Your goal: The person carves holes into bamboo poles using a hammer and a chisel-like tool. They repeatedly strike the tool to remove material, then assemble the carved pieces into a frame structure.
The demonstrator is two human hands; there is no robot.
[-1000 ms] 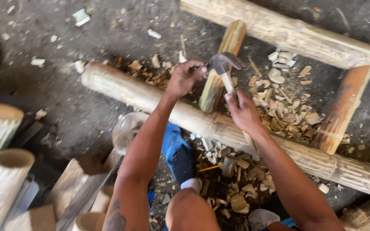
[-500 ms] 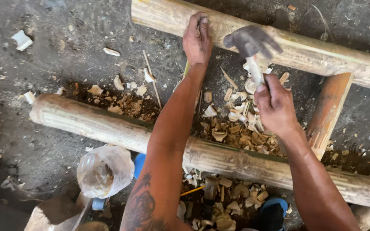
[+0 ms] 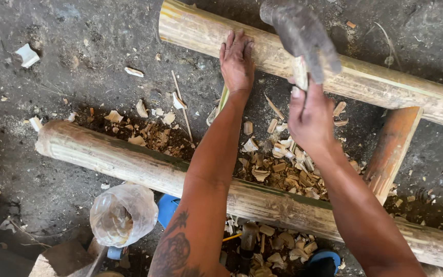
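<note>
With the left hand (image 3: pixel 237 64) now moved up and laid flat, grip open, on the far pole (image 3: pixel 365 82), the hammer (image 3: pixel 301 38) is held raised just above it in the closed right hand (image 3: pixel 311 120), a strike seeming near.

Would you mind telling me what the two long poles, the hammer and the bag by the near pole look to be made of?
Far pole and near pole: bamboo by the look, pale yellow with green streaks, lengthwise grain and a hollow-looking cut end. Hammer, held in the right hand: blurred, with a dull grey head, probably metal, on a pale, likely wooden handle. Bag: thin, clear, crinkled plastic. The left hand lies flat on the far pole.
</note>
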